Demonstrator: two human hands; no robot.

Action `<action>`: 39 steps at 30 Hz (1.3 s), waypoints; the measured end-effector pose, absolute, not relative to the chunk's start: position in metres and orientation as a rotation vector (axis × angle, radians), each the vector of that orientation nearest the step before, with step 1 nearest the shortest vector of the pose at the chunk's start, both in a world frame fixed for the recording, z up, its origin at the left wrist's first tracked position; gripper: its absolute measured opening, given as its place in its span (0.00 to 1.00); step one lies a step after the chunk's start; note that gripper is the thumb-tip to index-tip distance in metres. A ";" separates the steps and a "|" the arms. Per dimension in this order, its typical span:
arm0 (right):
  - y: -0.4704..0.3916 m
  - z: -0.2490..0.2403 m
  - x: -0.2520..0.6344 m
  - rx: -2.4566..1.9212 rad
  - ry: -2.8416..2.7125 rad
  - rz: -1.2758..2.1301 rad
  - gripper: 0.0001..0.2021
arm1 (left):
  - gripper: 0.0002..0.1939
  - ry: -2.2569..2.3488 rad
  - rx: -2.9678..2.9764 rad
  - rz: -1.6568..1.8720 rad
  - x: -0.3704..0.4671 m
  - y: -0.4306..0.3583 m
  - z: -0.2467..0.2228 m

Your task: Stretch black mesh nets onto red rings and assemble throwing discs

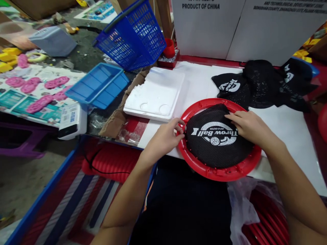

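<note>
A red plastic ring (196, 163) lies at the front edge of the white-covered table, partly overhanging it. Inside it sits a black mesh disc (204, 149) printed "Throw Ball" in white; its upper right edge stands off the rim. My left hand (170, 134) pinches the mesh edge at the ring's left side, thumb and fingers close together. At the upper right, my right hand (249, 127) has its fingers closed on the mesh edge, with the fingertips over the print. More black mesh pieces (260, 83) are heaped beyond the ring on the right.
A white foam tray (155, 92) is left of the ring. Farther left are a light-blue bin (99, 85), a tilted blue basket (133, 34) and pink bundles (41, 102). Large white cartons (217, 37) stand behind. Stacked red rings (109, 163) fill a box below left; more (268, 217) lie below right.
</note>
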State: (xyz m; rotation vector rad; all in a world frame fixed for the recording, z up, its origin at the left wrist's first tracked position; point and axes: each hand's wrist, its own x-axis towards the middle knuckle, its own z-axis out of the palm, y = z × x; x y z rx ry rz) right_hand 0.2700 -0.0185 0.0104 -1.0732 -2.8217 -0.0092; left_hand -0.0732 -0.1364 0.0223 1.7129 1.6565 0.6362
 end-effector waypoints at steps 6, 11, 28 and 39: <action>-0.014 0.015 0.279 -1.023 -2.831 0.218 0.23 | 0.17 1.852 1.976 0.387 -0.060 -0.142 0.045; -0.023 0.034 0.293 -1.139 -2.766 0.619 0.21 | 0.10 1.764 2.248 0.373 -0.042 -0.116 0.060; -0.032 0.020 0.272 -0.817 -2.808 0.506 0.16 | 0.18 1.276 2.533 0.336 -0.018 -0.093 0.027; -0.014 0.019 0.290 -1.082 -2.205 1.161 0.10 | 0.04 1.447 1.722 0.813 -0.034 -0.092 0.021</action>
